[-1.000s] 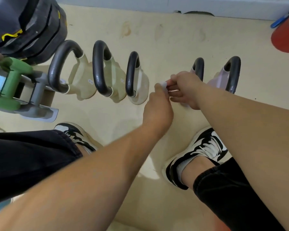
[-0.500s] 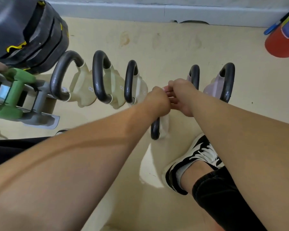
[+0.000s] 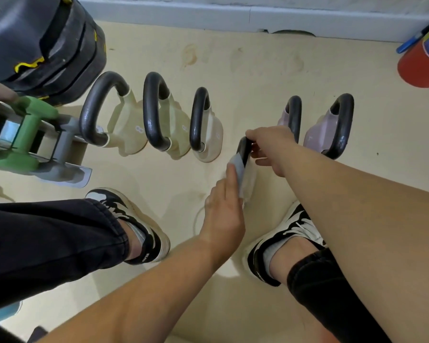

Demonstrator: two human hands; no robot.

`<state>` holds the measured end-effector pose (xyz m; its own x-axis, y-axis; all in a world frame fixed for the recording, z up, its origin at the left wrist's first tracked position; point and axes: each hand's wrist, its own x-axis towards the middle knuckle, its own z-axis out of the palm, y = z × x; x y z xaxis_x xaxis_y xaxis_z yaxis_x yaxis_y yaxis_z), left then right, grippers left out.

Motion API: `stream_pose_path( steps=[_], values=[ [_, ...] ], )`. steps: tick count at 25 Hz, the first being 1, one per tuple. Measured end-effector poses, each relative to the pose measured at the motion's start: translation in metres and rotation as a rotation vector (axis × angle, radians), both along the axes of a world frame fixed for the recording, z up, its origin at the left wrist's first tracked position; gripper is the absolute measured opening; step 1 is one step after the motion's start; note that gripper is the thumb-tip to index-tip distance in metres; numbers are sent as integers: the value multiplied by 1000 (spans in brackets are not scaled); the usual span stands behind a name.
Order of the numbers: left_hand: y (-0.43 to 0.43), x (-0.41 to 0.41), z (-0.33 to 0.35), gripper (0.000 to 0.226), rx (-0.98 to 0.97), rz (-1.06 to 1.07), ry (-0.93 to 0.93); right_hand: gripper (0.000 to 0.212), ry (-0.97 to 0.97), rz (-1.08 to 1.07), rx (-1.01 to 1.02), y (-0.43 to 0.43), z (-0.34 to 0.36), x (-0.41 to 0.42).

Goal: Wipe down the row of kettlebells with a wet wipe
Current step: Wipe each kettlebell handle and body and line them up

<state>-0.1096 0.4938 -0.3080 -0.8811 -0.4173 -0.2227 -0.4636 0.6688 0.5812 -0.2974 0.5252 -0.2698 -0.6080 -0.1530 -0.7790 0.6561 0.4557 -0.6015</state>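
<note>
A row of kettlebells with black handles stands on the beige floor: three cream ones [image 3: 124, 129] on the left and two lilac ones [image 3: 320, 129] on the right. A fourth cream kettlebell [image 3: 250, 180] stands forward of the row, tilted toward me. My right hand [image 3: 273, 144] grips the top of its black handle [image 3: 243, 151]. My left hand [image 3: 223, 209] presses a white wet wipe [image 3: 237, 167] against the left side of that kettlebell, just below the handle. The hands and wipe hide most of its body.
Stacked black weight plates [image 3: 47, 43] fill the far left corner. A green dumbbell [image 3: 25, 134] lies on a grey rack [image 3: 67, 169] beside them. A red object [image 3: 419, 68] stands at the far right by the grey baseboard [image 3: 233, 17]. My shoes [image 3: 144, 226] [image 3: 292, 233] flank the forward kettlebell.
Both hands were pinched together on the wipe a second ago. Since then the fourth kettlebell has come forward in my right hand, and my left hand has dropped with the wipe onto its side.
</note>
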Motion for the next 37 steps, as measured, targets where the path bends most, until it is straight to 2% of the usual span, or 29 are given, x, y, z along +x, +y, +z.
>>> stream_pose_path(
  steps=[1, 3, 5, 7, 9, 10, 12, 14, 16, 19, 22, 24, 26, 27, 30, 32, 34, 37],
  values=[
    [-2, -5, 1, 64, 66, 25, 12, 10, 0, 7, -4, 1, 1, 1],
    [-9, -33, 11, 35, 173, 122, -15, 10, -6, 17, -21, 3, 3, 3],
    [-17, -72, 26, 17, 198, 127, -116, 8, -17, 12, -41, 5, 5, 4],
    [-30, -113, 38, 17, 297, 128, -249, 18, -56, -49, -45, 5, 6, 3],
    [-39, -142, 41, 22, 419, 161, -426, 42, -87, -100, -74, 6, -1, -1],
    [-41, -148, 39, 22, 426, 175, -456, 51, -83, -114, -89, 9, -19, -7],
    [-36, -142, 34, 26, 365, 204, -308, 60, -67, -151, -71, 10, -34, -10],
    [-22, -105, 31, 30, 322, 225, -81, 43, -79, -137, -86, 9, -17, -2],
    [-7, -55, 29, 32, 323, 252, 49, 27, -98, -131, -80, 6, 2, 8],
    [-13, -11, 23, 31, 434, 439, 92, 17, -105, -133, -80, 9, 2, 17],
    [-55, -33, 23, 38, 293, 538, 57, 16, -113, -71, -79, 13, -2, 24],
    [-64, -60, 34, 39, 361, 425, 143, 18, -133, -74, -81, 18, -5, 23],
    [-50, -82, 38, 37, 421, 179, 165, 27, -195, -117, -90, 19, -9, 21],
    [-40, -91, 31, 35, 339, 31, 117, 30, -232, -133, -78, 18, -12, 21],
    [-37, -124, 7, 33, -147, -291, -161, 45, -339, -201, 22, 18, -19, 24],
    [-49, -149, 6, 27, -227, -343, -346, 48, -392, -243, 60, 18, -21, 23],
    [-56, -164, 13, 24, -182, -318, -454, 41, -391, -253, 68, 17, -21, 22],
    [-40, -140, 17, 26, -336, -374, -397, 41, -347, -264, 21, 16, -23, 27]
  ],
)
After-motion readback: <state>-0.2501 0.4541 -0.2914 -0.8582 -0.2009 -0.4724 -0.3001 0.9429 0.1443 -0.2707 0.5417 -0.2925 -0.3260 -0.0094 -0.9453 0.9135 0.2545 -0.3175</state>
